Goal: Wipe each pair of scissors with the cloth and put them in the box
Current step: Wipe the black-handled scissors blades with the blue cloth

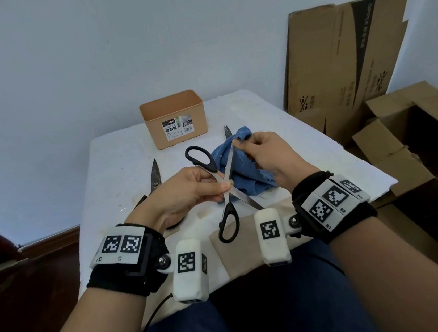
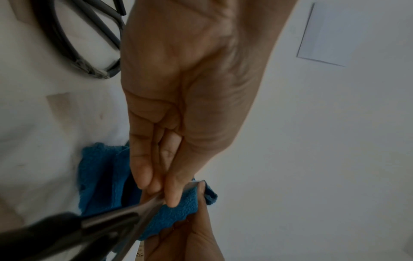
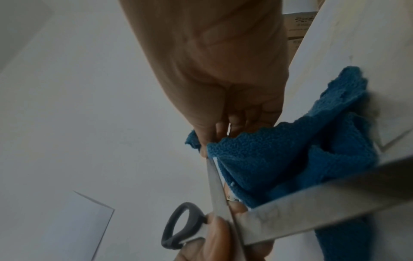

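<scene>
**Head view: wiping an opened blade, tip end**

Head view shows the left hand (image 1: 187, 189) gripping the black-handled scissors (image 1: 224, 182) at the pivot, thumb and fingers curled round the crossing, with the blades spread into an X above the white table (image 1: 117, 162). The right hand (image 1: 266, 154) pinches the blue cloth (image 1: 244, 173) over the tip of the upper blade; the right-wrist view confirms cloth folded over that blade, thumb on 1 side.

Judged technique: keep the pivot grip firm so the blades cannot swing shut, and draw the cloth along the flats, away from the edge, with fingertips behind the fabric. The second blade, pointing toward the person's lap, appears bare and likely needs the same pass.

The tan box (image 1: 175, 118) stands at the far edge of the table, apparently empty. 2 other pairs lie on the table: 1 (image 1: 154, 177) left of the hands, 1 (image 1: 227, 131) partly hidden behind the cloth.
</scene>
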